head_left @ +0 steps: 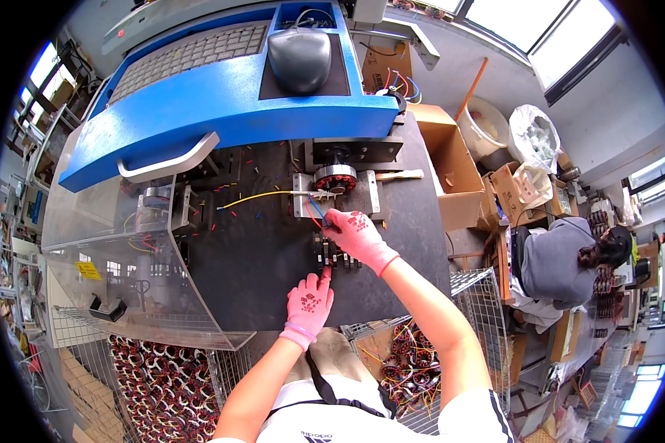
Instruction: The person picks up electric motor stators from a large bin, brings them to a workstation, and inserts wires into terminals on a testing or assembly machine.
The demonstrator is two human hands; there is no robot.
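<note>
My right hand [353, 235], in a pink glove with a dark print, pinches the ends of a blue wire [315, 205] and a red wire [312, 215]. Both run up toward a round motor part [335, 179] with a silver rim and red windings, mounted on a fixture. A yellow wire [255, 197] from the same place lies out to the left on the dark bench. My left hand [309, 303], gloved in pink too, reaches its index finger to a row of black spring clips [324, 249]; the other fingers are partly curled, with nothing visible in them.
A blue keyboard shelf [236, 125] with a mouse [299, 60] overhangs the bench. A clear plastic guard [125, 266] stands left. Wire baskets below hold motor parts [159, 384]. A cardboard box [451, 166] stands right; farther right, a person [561, 258] sits bent over.
</note>
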